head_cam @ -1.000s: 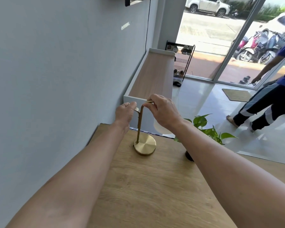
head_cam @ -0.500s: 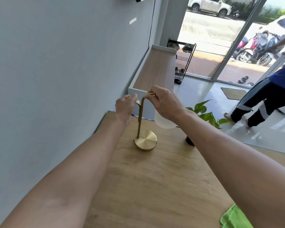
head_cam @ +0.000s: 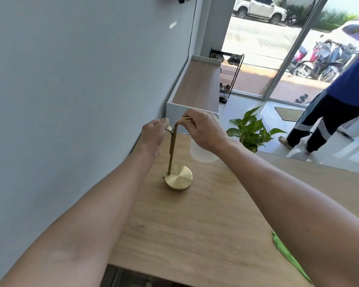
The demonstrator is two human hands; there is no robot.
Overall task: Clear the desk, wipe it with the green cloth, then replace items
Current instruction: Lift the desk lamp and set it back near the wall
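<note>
Lamp (head_cam: 175,160): a brass one, standing on the desk (head_cam: 205,224) toward the far edge, at about 11 o'clock from the middle of the top, near the wall (head_cam: 71,100). Its round base (head_cam: 178,180) lies flat on the wood, and the thin stem rises to a bend at the top. The bend is gripped by the right hand (head_cam: 201,132), closed around the brass arm. A small part at the top of the stem, on the wall side, is pinched by the left hand (head_cam: 154,134), also closed. A frosted shade (head_cam: 203,152) hangs under the right hand, at 3 o'clock of the stem.

Several risks can be judged from here. The lamp is held only at its top, so a sideways push may tip the base and let it scrape the wood. The shade hangs out to one side and may be knocked by the right wrist; whether it is glass cannot be told. If the lamp is lifted, the heavy base may swing and strike the desk edge.

A green cloth (head_cam: 288,257) lies at 4 o'clock, partly hidden under the right forearm, and may be dragged off the near edge by that arm. A plant (head_cam: 251,129) stands beyond the desk at 1 o'clock, where it may be brushed if the lamp is carried that way. A person (head_cam: 330,112) walks at 2 o'clock, well apart.
</note>
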